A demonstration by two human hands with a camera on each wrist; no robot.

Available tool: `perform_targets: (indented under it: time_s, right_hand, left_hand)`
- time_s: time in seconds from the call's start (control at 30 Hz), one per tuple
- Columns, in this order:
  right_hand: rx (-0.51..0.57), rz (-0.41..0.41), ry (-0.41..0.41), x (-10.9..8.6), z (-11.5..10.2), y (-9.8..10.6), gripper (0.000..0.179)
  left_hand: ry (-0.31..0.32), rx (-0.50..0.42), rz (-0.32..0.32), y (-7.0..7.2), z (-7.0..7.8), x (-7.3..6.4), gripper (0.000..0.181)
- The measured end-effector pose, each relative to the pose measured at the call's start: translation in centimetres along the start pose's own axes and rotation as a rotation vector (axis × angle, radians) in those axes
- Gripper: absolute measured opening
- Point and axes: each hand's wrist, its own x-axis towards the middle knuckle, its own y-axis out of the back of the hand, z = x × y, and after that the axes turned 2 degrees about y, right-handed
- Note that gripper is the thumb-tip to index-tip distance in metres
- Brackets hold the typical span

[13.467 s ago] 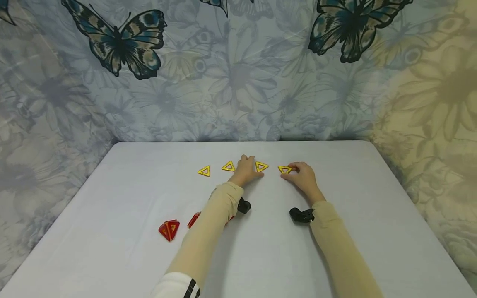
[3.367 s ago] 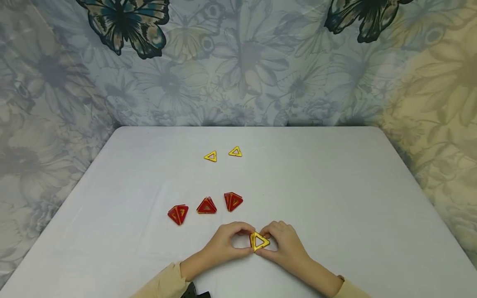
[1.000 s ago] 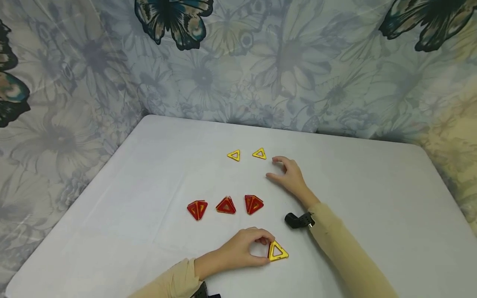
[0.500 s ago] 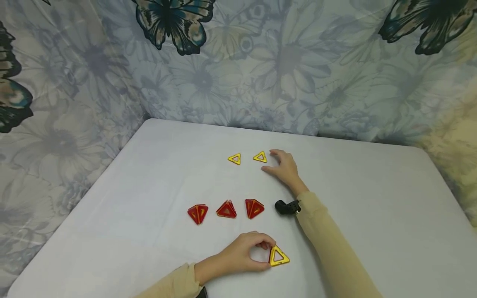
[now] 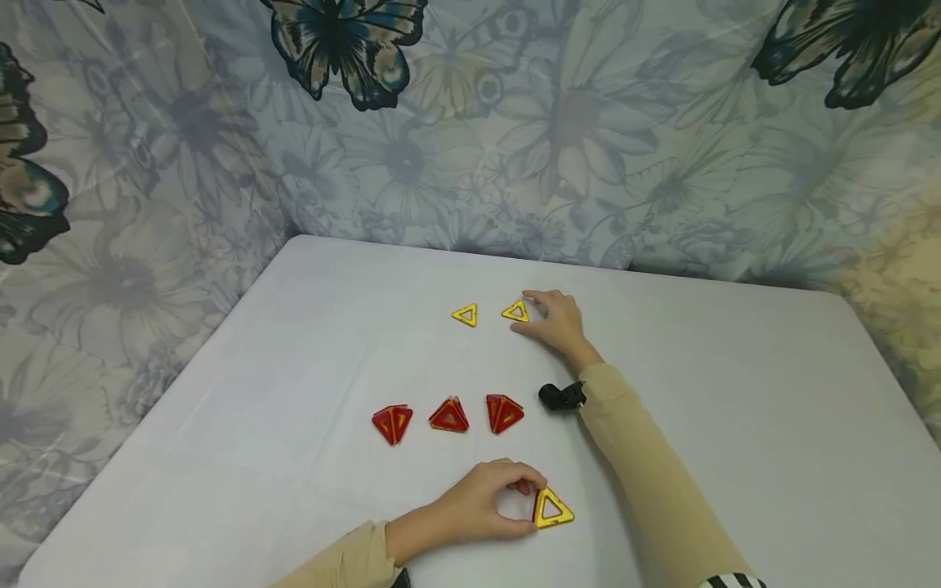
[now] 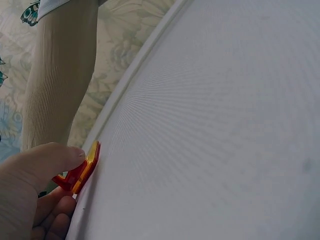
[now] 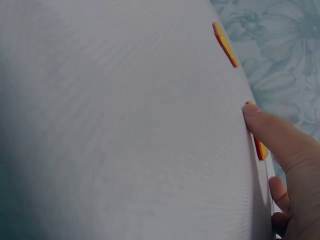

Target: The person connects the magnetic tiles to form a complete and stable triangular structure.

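My left hand [image 5: 478,502] pinches a yellow magnetic triangle tile [image 5: 553,510] at its left edge, low in the head view. In the left wrist view a second, red-looking piece [image 6: 75,175] stands at an angle against the yellow tile [image 6: 93,154], between thumb and fingers. At the far row, my right hand [image 5: 555,320] has thumb and forefinger spread on either side of a flat yellow triangle tile [image 5: 515,311]. The right wrist view has the thumb overlapping this tile [image 7: 262,150]. Another yellow triangle tile [image 5: 466,314] lies flat to its left.
Three red pyramid-like pieces built of triangles stand mid-table: a left one [image 5: 393,424], a middle one [image 5: 449,415] and a right one [image 5: 505,413]. The white table [image 5: 735,425] reaches back to a flower-patterned curtain [image 5: 573,163].
Two yellow triangles have left the far row and come together in my left hand. Over the last second my right hand has moved left to the nearer remaining tile; my left hand stays put.
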Motion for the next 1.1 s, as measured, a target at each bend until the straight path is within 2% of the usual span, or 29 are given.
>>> perform_targets:
  time_s: [0.13, 0.37, 0.67, 0.83, 0.97, 1.1]
  right_hand:
    - [-0.038, -0.016, -0.011, 0.2, -0.2, 0.0, 0.059]
    - [0.006, -0.001, -0.037, 0.2, -0.1, -0.4, 0.051]
    - [0.027, 0.026, -0.042, 0.1, 0.0, -0.2, 0.045]
    - [0.047, 0.028, -0.019, -0.1, 0.1, -0.1, 0.042]
    - [0.098, 0.024, 0.018, -0.3, 0.5, -0.1, 0.041]
    - [0.174, 0.032, 0.075, -0.6, 1.1, 0.2, 0.040]
  left_hand:
    - [-0.002, 0.012, 0.003, 0.0, 0.1, 0.0, 0.037]
    - [0.005, 0.005, 0.008, 0.0, 0.4, -0.1, 0.038]
    - [-0.036, 0.039, 0.028, -0.1, 0.3, 0.0, 0.039]
    - [-0.011, 0.024, 0.020, -0.1, 0.6, -0.1, 0.038]
    - [0.016, 0.008, 0.006, 0.0, 0.6, -0.1, 0.038]
    - [0.012, 0.003, -0.001, 0.0, 0.6, -0.1, 0.039]
